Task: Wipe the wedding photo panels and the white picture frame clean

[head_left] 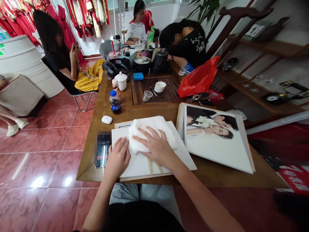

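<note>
My right hand (pixel 155 145) lies with fingers spread on a folded white cloth (pixel 166 127). The cloth looks soft and thick, and it sits on a flat white board (pixel 184 161). My left hand (pixel 118 157) rests at the board's left edge, beside the cloth, with its fingers loosely extended. Two pale yellow strips (pixel 150 166) show on the board below the cloth; what they belong to is hidden. Under the white board, part of another panel sticks out at the back.
To the right lie stacked framed wedding photos (pixel 222 151). A phone (pixel 103 151), white earbud case (pixel 107 120) and dark drink bottle (pixel 115 103) stand left. Behind are a white bowl (pixel 160 86) and a red plastic bag (pixel 200 79). Several people sit around.
</note>
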`<state>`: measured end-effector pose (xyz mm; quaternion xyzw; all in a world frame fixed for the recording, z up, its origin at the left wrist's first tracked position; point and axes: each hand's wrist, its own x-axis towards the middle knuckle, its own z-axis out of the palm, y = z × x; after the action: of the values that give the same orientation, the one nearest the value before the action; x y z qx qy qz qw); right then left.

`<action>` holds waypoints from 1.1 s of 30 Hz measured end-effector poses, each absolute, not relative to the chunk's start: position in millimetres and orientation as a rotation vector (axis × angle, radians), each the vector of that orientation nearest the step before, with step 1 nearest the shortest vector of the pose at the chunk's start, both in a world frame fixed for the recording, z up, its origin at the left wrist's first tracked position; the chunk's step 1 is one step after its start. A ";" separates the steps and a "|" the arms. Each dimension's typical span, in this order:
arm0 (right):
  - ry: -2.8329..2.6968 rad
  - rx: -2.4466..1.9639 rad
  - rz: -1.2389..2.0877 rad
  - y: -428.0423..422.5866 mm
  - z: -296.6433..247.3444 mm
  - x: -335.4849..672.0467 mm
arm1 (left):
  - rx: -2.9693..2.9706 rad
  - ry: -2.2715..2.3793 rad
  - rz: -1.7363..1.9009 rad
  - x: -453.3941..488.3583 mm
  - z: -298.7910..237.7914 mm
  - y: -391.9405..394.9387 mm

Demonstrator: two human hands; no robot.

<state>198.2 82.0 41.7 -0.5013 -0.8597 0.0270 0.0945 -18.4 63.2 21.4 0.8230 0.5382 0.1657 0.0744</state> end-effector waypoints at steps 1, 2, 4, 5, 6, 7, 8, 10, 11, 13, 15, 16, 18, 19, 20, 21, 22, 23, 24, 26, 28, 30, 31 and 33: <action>-2.568 -1.451 0.098 80.5 42.2 198.8 | 2.468 1.620 0.499 -18.2 21.7 63.1; -2.581 -1.423 0.119 78.0 42.5 199.6 | 2.465 1.627 0.499 -17.9 22.2 62.9; -2.592 -1.389 0.164 70.3 42.4 201.3 | 2.461 1.636 0.494 -17.4 22.9 62.5; -2.593 -1.379 0.182 65.3 42.2 202.0 | 2.459 1.634 0.491 -17.3 23.1 62.3; -2.591 -1.371 0.194 59.5 41.9 202.4 | 2.458 1.630 0.487 -17.2 23.3 62.1; -2.589 -1.363 0.198 52.9 41.4 202.8 | 2.456 1.626 0.485 -17.2 23.3 62.0; -2.587 -1.354 0.197 45.8 40.9 202.9 | 2.454 1.622 0.483 -17.3 23.3 61.9; -2.582 -1.337 0.171 30.2 39.5 203.2 | 2.449 1.623 0.483 -17.3 23.3 61.7; -2.585 -1.326 0.147 22.1 38.6 203.5 | 2.446 1.625 0.480 -17.3 23.2 61.6; -2.608 -1.284 0.092 6.9 36.7 204.4 | 2.440 1.630 0.473 -17.2 23.2 61.4; -2.632 -1.241 0.045 -4.9 34.7 205.5 | 2.437 1.634 0.472 -17.1 23.3 61.3; -2.639 -1.228 0.031 -8.8 33.8 206.0 | 2.437 1.635 0.475 -17.0 23.2 61.3; -2.635 -1.232 0.024 -11.5 32.8 206.3 | 2.438 1.633 0.480 -17.1 23.2 61.4; -2.624 -1.252 0.030 -10.1 32.8 205.9 | 2.441 1.631 0.479 -17.1 23.1 61.5; -2.610 -1.277 0.042 -6.9 33.2 205.2 | 2.442 1.628 0.477 -17.2 23.0 61.7; -2.596 -1.309 0.061 -1.9 33.9 204.1 | 2.443 1.626 0.474 -17.4 23.0 61.9; -2.582 -1.342 0.083 4.6 34.9 202.6 | 2.444 1.623 0.472 -17.6 23.0 62.0; -2.568 -1.378 0.104 12.4 36.0 200.7 | 2.444 1.619 0.469 -17.8 23.0 62.1; -2.555 -1.410 0.122 21.0 37.2 198.6 | 2.444 1.614 0.465 -18.0 23.1 62.2; -2.535 -1.462 0.145 39.6 39.4 193.9 | 2.443 1.600 0.453 -18.3 23.5 62.3; -2.516 -1.501 0.149 57.0 40.7 189.4 | 2.439 1.594 0.451 -18.3 23.8 62.3; -2.493 -1.534 0.140 70.2 41.0 186.1 | 2.439 1.600 0.470 -18.0 24.1 62.2; -2.481 -1.545 0.132 74.6 40.8 185.1 | 2.440 1.604 0.484 -17.8 24.1 62.1; -2.468 -1.550 0.119 78.3 40.2 184.6 | 2.444 1.607 0.503 -17.5 24.3 62.0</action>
<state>184.6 78.3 40.2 -0.5281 -0.8408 0.0405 0.1123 -17.5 62.0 24.3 0.8204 0.5394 0.1688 0.0868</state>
